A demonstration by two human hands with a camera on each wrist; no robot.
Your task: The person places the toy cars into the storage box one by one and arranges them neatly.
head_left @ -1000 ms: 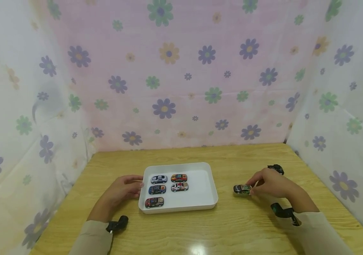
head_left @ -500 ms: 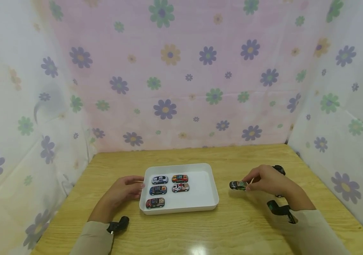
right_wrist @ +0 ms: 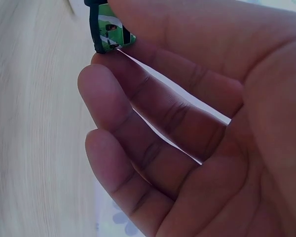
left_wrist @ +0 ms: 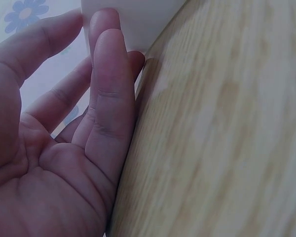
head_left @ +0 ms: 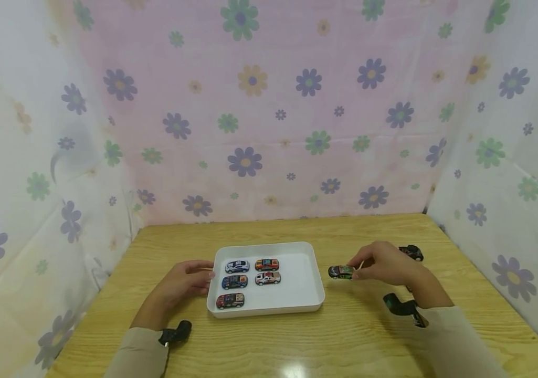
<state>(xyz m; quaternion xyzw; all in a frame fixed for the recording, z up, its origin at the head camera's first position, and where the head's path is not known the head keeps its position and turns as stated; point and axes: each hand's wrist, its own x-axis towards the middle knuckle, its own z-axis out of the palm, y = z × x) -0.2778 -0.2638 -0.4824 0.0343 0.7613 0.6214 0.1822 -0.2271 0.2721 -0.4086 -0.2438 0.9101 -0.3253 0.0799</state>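
Presently, the right hand (head_left: 384, 264) pinches a green-and-black toy car (head_left: 340, 272) by one end, just right of the white tray (head_left: 295, 283); the left hand (head_left: 181, 283), fingers loosely extended, touches the tray's left wall. The car is probably light, rigid and slick; its opposite sides should grip best.

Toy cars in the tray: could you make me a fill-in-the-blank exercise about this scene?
The white tray holds ____ toy cars.
In the right wrist view, the car pinched by the right hand looks white and ____.
The cloth behind the table is printed with ____.
Missing words: five; green; flowers.
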